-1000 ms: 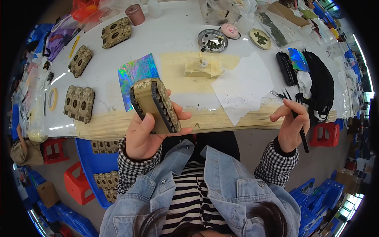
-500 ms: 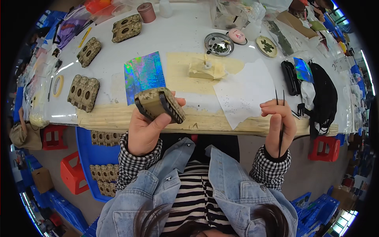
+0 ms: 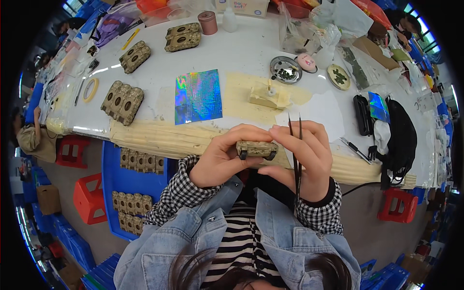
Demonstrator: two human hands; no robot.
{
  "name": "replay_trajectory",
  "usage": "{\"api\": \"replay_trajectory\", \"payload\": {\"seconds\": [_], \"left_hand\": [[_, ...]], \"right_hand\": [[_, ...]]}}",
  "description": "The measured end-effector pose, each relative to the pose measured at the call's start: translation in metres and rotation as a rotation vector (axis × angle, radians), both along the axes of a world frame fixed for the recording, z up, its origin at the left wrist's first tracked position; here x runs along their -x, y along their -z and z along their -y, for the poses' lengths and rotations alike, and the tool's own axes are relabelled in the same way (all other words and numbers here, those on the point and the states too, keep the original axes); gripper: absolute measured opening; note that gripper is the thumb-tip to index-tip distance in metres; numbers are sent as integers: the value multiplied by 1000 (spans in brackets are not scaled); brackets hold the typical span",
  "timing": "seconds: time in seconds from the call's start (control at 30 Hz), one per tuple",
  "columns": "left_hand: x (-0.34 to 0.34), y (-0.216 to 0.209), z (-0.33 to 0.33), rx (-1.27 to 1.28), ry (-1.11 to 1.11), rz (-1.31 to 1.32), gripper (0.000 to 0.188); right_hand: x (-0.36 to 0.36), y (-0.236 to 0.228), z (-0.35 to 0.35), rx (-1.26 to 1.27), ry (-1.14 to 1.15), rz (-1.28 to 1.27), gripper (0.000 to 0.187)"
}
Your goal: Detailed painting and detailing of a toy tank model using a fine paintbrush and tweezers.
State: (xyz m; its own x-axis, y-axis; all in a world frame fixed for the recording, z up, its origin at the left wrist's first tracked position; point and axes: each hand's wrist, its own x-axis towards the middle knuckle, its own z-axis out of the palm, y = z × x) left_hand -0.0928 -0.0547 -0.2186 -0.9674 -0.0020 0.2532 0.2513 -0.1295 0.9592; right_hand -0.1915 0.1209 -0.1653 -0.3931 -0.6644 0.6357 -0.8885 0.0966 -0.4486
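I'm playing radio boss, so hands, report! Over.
Left hand holding camouflage piece. Right hand close by, gripping black tweezers, tips apart. Nothing seen in the way.

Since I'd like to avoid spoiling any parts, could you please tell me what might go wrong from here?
The camouflage-patterned piece in the left hand is held near the front edge of the table, so a slip might drop it. The tweezers in the right hand have bare tips close by and could scratch it. The open dish holds small loose dark bits that a bump might scatter.
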Motion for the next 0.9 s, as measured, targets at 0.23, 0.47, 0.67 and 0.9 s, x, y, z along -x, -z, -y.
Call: {"api": "replay_trajectory", "payload": {"seconds": [0.23,0.47,0.67,0.9], "left_hand": [[6,1,-2,-76,5,-68,70],[-18,-12,-15,-845,239,327,86],[-19,5,-15,-1157,276,215,60],[-21,14,-3,-1407,199,168,60]], "right_hand": [[-5,5,-2,49,19,-152,41],[-4,11,-3,47,28,-403,35],[-6,9,14,-26,-27,-298,38],[23,-2,13,33,108,-100,17]]}}
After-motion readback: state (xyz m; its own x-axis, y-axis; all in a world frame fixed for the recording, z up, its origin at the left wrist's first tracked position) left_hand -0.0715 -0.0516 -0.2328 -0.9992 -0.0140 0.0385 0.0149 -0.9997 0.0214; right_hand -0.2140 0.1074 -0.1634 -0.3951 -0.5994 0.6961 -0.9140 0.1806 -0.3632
